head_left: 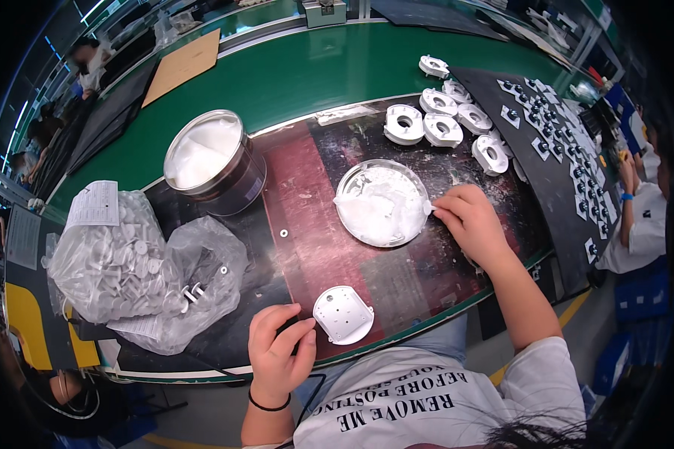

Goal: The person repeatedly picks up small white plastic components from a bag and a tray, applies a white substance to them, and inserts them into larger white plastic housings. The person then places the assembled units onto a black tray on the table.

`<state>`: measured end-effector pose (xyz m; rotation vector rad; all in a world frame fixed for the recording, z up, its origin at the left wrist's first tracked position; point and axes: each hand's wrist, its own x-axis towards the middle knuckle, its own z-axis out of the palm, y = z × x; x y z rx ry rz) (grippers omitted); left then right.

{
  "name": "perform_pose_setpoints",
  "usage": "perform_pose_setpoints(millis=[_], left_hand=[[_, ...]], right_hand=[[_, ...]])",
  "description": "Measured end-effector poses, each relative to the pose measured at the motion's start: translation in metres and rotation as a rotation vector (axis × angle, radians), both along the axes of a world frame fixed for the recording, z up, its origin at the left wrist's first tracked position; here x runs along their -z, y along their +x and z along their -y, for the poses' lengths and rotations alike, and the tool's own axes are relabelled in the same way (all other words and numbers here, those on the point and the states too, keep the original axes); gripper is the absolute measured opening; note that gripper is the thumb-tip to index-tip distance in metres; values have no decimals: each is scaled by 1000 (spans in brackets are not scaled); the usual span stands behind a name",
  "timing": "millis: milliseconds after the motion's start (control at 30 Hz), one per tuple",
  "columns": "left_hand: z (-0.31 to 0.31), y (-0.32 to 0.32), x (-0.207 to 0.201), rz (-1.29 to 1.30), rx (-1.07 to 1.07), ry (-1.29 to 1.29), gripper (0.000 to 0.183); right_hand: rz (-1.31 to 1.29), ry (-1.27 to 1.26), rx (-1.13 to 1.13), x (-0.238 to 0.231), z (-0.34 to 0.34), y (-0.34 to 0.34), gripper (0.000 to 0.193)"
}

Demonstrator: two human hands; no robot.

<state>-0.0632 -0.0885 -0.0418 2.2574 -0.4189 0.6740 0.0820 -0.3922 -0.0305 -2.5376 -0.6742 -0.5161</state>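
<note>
My right hand (468,223) is closed in a pinch at the right rim of a round shallow dish (342,196). Between its fingertips is a small white piece (428,207), its exact shape hard to make out. White paste (382,209) lies smeared in the dish. Nearer to me, a round white plate part (343,315) with small holes and one flat side rests on the table. My left hand (279,346) is just left of that part, fingers bent and apart with nothing in them; I cannot tell whether a fingertip touches its edge.
A metal tin (236,179) of white paste stands at the back left. Beside it, a clear bag (112,262) holds white plastic stemmed discs. Several white ring-shaped housings (404,125) sit at the back right, near a black board (532,150) with small parts. A co-worker's arm (627,202) is far right.
</note>
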Motion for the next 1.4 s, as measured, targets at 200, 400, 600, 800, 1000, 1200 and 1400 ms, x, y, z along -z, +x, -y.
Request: perform_pose_setpoints(millis=[200,400,600,800,1000,1200,1400], left_hand=[[-1,-8,-1,-178,32,-38,76],[14,-1,1,-226,53,-43,104],[14,-1,10,-196,60,-64,95],[14,1,9,-168,74,-89,92],[14,1,9,-172,77,-105,92],[11,1,10,-192,98,-56,108],[13,0,12,-169,89,-119,96]], right_hand=[[-409,350,-221,-33,-37,-39,15],[-546,484,-505,-21,-99,-57,18],[-540,435,-541,-5,-114,-51,18],[-561,450,-533,-4,-114,-51,17],[-475,402,-507,-8,-116,-55,17],[-560,447,-473,-3,-116,-56,16],[-552,433,-479,-3,-115,-57,17]])
